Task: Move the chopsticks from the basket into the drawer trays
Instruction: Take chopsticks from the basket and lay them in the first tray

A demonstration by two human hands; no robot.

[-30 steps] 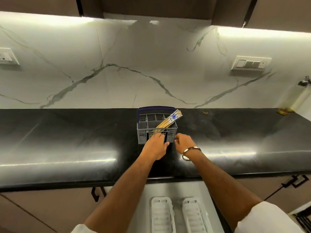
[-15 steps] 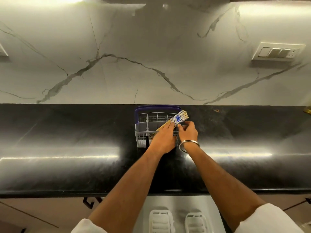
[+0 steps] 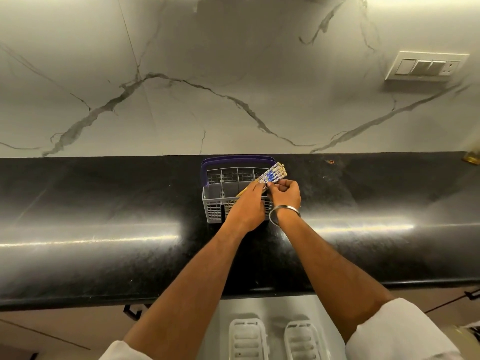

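Observation:
A grey slotted basket with a blue handle stands on the black counter, near the back wall. A bundle of chopsticks with blue-and-white patterned ends leans out of its right side. My left hand lies over the basket's front right part, its fingers on the chopstick shafts. My right hand, a metal bangle at the wrist, pinches the chopsticks just below their patterned ends. Below the counter edge an open drawer shows two white trays, both without chopsticks as far as visible.
The black counter runs the full width, backed by a veined marble wall. A switch plate sits on the wall at the right. A yellowish object is at the far right edge. Dark cabinet handles hang under the counter.
Both hands have moved up from the basket's front wall onto the chopsticks. The right hand has closed its fingers on the bundle near the patterned ends. The camera has come closer.

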